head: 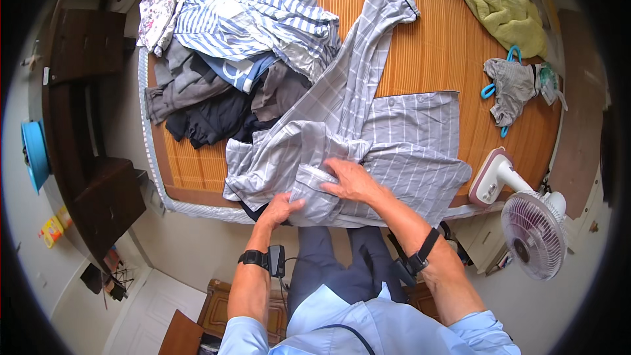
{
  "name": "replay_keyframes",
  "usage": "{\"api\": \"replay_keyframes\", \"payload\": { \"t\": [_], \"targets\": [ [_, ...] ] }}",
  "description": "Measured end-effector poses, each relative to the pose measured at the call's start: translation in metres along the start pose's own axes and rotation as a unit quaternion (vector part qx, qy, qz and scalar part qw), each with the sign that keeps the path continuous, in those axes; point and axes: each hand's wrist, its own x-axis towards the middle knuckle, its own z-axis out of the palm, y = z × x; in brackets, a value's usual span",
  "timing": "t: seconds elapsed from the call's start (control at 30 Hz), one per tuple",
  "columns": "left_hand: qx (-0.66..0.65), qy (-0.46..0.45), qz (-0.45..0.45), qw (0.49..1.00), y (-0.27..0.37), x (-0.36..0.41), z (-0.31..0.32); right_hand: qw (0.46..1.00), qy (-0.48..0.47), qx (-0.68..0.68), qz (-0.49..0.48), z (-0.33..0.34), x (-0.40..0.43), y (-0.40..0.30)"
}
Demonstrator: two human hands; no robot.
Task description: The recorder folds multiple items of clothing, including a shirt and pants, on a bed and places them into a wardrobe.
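Note:
A grey plaid shirt (414, 123) with white lines and dark piping lies spread at the bed's front edge. One of its sleeves (355, 59) reaches up across the bed, and its other sleeve's cuff (315, 180) is folded in toward the middle. My left hand (280, 211) grips the cloth near this cuff, thumb on top and the fingers partly hidden beneath. At the cuff's right side my right hand (352, 180) touches the fabric with thumb and fingers apart, slightly blurred.
Left of the shirt is a clothes pile, with a blue-and-white striped garment (256, 10) over dark clothes (212, 118). An electric fan (532, 236) stands at the bed's right front corner. A small striped garment (512, 88) and a yellow-green quilt (498, 5) lie beyond on the bamboo mat (443, 44).

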Motion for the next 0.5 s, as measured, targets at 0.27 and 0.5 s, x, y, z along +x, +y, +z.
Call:
{"api": "replay_keyframes", "payload": {
  "t": [0.27, 0.5],
  "targets": [
    [-0.041, 0.117, 0.0, 0.992, -0.007, -0.004, 0.001, 0.991, 0.119, -0.047, -0.039, 0.026, -0.002, -0.004],
    [-0.126, 0.186, 0.062, 0.972, 0.012, 0.003, 0.0, 0.955, 0.284, -0.044, -0.072, -0.001, 0.01, -0.033]
  ]
}}
